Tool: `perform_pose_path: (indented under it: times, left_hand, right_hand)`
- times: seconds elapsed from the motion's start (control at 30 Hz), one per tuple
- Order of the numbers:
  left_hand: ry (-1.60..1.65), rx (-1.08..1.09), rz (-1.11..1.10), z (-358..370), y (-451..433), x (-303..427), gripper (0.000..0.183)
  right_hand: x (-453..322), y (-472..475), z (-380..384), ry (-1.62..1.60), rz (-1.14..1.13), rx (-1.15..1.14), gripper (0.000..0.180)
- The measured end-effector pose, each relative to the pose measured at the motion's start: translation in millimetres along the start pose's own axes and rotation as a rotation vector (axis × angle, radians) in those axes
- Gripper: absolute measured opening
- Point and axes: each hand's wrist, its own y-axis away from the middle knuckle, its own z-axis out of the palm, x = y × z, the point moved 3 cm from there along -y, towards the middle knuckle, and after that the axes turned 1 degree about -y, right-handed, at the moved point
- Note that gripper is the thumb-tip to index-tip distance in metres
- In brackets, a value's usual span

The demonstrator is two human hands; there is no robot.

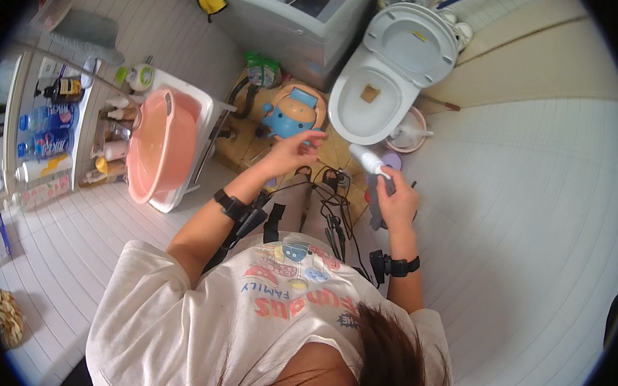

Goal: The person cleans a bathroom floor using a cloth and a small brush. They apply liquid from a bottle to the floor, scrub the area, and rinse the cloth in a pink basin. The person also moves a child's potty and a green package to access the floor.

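Note:
My right hand (398, 197) grips a white, bottle-like cylinder (370, 160) by its near end. The far end is blurred and points towards the front of the toilet bowl (368, 102). My left hand (293, 151) hovers over the floor with its fingers apart, and I see nothing held in it. Just beyond it lies a blue and orange child's potty seat (293, 113) with a cartoon face. The toilet's lid (412, 43) is raised, and a brownish patch (370, 93) shows at the bottom of the bowl.
Black cables (335, 211) hang around my legs. To the left, a pink basin (163, 149) leans over a white sink (178, 196), near shelves of bottles (47, 131). A washing machine (300, 23) stands beyond. A small bin (409, 133) sits beside the toilet.

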Motion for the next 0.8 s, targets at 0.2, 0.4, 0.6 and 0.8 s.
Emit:
perform_pose_path:
  times: [0.2,0.4,0.6,0.8]
  left_hand:
    - [-0.672,0.042,0.282,28.8,-6.6,-5.7,0.063]
    - [-0.769,0.049,0.239,18.6,-3.8,-69.4,0.048]
    - [-0.526,0.314,0.01,-13.2,6.7,-145.9,0.05]
    - [0.138,0.674,-0.217,-56.5,25.6,-178.5,0.048]
  right_hand:
    - [-28.0,-7.2,60.9,-0.086,-0.224,-0.294,0.019]
    - [-18.1,-14.5,125.3,-0.109,-0.366,-0.562,0.028]
    - [22.4,-24.5,182.3,-0.209,-0.148,-0.614,0.039]
    - [25.9,-65.4,199.9,-0.459,0.18,-0.453,0.029]
